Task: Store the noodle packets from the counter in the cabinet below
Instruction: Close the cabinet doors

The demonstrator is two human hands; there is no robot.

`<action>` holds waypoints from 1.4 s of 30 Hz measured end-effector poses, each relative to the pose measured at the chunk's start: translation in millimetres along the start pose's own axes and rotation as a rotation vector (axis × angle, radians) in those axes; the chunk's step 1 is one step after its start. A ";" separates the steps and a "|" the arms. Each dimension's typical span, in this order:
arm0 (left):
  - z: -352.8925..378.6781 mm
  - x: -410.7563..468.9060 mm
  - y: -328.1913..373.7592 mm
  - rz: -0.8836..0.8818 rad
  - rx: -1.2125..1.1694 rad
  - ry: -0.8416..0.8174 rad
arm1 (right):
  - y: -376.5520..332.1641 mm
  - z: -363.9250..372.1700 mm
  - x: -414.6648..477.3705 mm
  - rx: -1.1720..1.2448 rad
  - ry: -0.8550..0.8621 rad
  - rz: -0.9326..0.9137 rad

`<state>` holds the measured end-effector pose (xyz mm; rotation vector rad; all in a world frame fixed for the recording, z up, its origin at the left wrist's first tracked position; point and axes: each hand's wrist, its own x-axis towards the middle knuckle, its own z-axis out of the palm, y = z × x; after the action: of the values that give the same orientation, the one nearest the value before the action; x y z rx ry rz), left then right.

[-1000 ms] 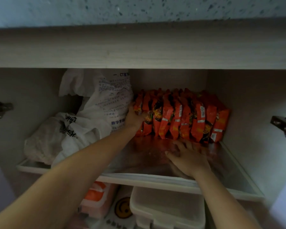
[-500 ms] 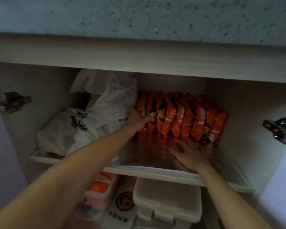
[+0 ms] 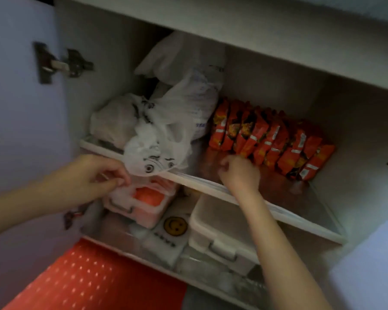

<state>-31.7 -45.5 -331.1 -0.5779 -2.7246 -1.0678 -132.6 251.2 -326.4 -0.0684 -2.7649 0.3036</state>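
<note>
About ten noodle packets (image 3: 267, 139) — upright.

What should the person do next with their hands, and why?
Probably draw the left hand and right hand clear of the cabinet: both seem empty at the front of the shelf, where the noodle packets already stand in a row.

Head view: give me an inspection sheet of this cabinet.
Surface: shelf, bare at the front right.
Job's things: noodle packets, standing in a row at the back right.
Clutter: white plastic bags on the shelf's left; lidded boxes and smiley pack below.
Hands: left hand curled beside the hanging bag, grip unclear; right hand curled over the shelf front, apparently empty.
Cables: nothing seen.
Surroundings: open door hinge; red dotted mat on the floor.
</note>
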 end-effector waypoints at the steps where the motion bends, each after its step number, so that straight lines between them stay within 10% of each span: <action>1: -9.8 -13.0 -6.5 -0.046 0.018 0.001 | -34.7 3.9 -9.9 0.143 0.025 -0.077; 8: -28.9 -55.6 -86.5 -0.150 0.261 -0.141 | -198.5 53.3 -90.8 0.452 0.191 -0.624; 12: -4.4 -39.9 -128.6 -0.093 0.420 -0.261 | -222.4 83.6 -84.2 0.185 -0.094 -0.788; 31: -130.7 -23.6 41.0 -0.253 0.134 -0.205 | -215.5 -41.0 -42.2 0.160 -0.802 -0.608; 39: -275.6 -47.6 151.9 -0.112 0.377 0.177 | -258.0 -200.4 -55.9 0.217 -0.983 -0.656; 42: -316.4 -58.9 159.4 -0.321 0.505 0.347 | -259.6 -244.6 -58.2 0.198 -1.027 -0.691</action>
<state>89.2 -171.3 -17.1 0.1154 -2.6586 -0.4298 6.2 42.2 -66.3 1.4191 -3.4072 0.5121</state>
